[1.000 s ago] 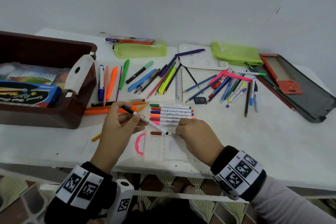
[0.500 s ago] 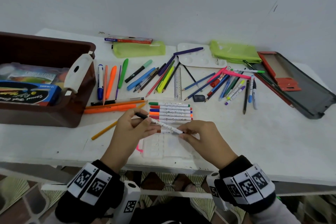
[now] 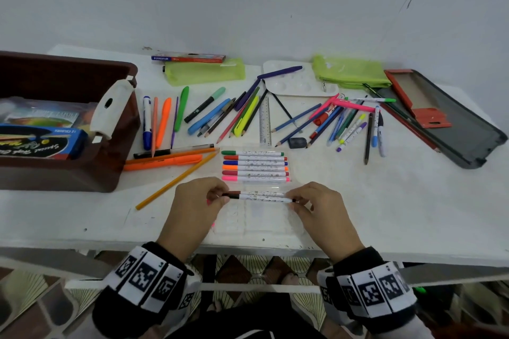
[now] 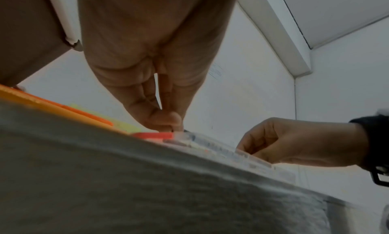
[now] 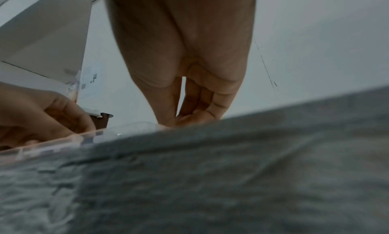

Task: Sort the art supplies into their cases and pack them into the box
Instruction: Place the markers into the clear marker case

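Note:
A white marker with a black cap (image 3: 261,198) lies level over the clear plastic marker case (image 3: 259,217) near the table's front edge. My left hand (image 3: 217,197) pinches its capped end and my right hand (image 3: 298,202) pinches the other end. Several markers (image 3: 254,166) with green, red, blue, orange, maroon and pink caps sit side by side in the case's far half, and a brown-capped one lies just behind the held marker. In the left wrist view my left hand (image 4: 168,124) pinches down at the case edge (image 4: 221,147). The brown box (image 3: 82,124) stands at the left.
Loose pens, pencils, highlighters and a ruler (image 3: 265,121) are spread across the middle of the white table (image 3: 385,201). Two green pouches (image 3: 205,71), a white palette (image 3: 297,82) and a Staedtler box (image 3: 190,58) lie at the back. An open black-and-red case (image 3: 451,121) sits at the right.
The black-capped marker swung from a slant to level, in line with the other markers. My right hand moved to its far end and now pinches it, and both hands came down over the case.

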